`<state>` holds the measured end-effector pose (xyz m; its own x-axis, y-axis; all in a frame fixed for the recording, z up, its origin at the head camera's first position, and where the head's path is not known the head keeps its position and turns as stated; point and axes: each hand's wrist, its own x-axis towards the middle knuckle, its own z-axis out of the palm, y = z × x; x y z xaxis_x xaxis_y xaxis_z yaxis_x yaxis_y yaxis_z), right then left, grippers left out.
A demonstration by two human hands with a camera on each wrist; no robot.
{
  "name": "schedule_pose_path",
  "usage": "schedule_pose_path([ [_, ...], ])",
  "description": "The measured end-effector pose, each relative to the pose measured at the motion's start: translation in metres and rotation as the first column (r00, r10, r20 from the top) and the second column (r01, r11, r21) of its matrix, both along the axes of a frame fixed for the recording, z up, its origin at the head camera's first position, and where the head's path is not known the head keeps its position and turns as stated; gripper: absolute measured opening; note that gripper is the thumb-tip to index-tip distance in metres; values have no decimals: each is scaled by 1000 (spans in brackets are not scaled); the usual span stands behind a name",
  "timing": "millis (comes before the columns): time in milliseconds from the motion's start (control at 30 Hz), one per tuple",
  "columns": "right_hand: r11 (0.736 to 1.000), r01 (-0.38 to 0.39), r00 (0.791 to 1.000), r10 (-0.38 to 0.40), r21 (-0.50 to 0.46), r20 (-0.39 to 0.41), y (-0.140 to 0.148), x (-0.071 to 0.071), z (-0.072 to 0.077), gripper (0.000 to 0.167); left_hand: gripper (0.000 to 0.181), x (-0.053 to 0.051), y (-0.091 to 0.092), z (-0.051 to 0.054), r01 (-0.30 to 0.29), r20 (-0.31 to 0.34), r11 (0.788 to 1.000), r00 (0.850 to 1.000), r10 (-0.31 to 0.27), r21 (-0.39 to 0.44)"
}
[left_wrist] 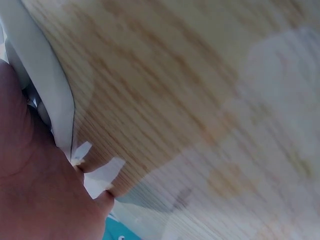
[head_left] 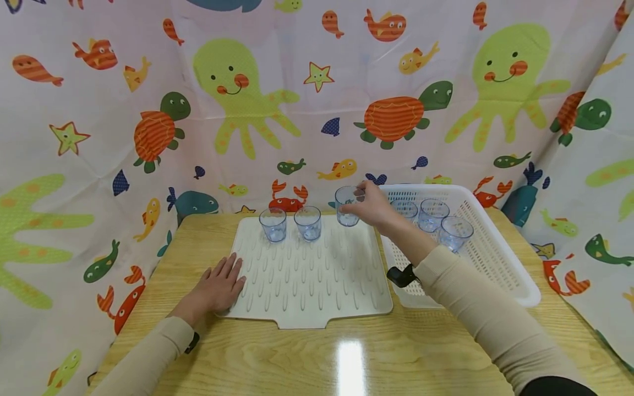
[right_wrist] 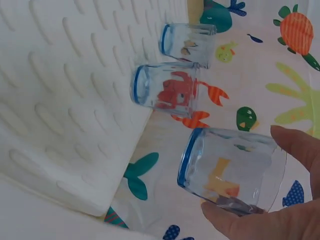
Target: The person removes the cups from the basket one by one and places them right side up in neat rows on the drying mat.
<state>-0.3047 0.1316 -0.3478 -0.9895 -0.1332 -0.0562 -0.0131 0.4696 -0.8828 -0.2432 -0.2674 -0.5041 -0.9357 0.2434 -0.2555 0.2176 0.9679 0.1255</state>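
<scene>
My right hand [head_left: 373,209] pinches a clear bluish glass tumbler [right_wrist: 227,170] near its rim, thumb on one side and fingers on the other. Upright, the tumbler hangs over the back right part of a white ridged draining board [head_left: 317,286]. Two similar tumblers, one at the far left [head_left: 273,225] and one beside it [head_left: 308,224], stand upright along the board's back edge. My left hand [head_left: 220,286] lies flat with fingers extended on the board's left edge; only part of that hand shows in the left wrist view.
To the right, a white perforated plastic basket [head_left: 495,275] holds three more tumblers [head_left: 454,234], partly behind my right forearm. Board and basket sit on a wooden table [head_left: 247,357]. A curtain [head_left: 317,126] printed with sea animals hangs close behind and at both sides.
</scene>
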Motion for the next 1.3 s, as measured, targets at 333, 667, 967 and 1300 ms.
schedule_pose_path([
  [333, 992, 110, 992, -105, -66, 70, -25, -15, -15, 77, 71, 0, -5, -2, 8, -9, 1000, 1000, -8, 3],
  [667, 951, 286, 957, -277, -115, 86, -52, -27, -39, 75, 69, 7, 3, 9, -6, 8, 1000, 1000, 6, 23],
  [967, 908, 379, 925, -376, -175, 55, -58, -34, -61, 79, 71, 5, 4, 9, -5, 13, 1000, 1000, 5, 29],
  [1300, 872, 431, 900, -433, -234, 44, -66, -37, -82, 84, 68, 6, 6, 14, -4, 10, 1000, 1000, 4, 20],
])
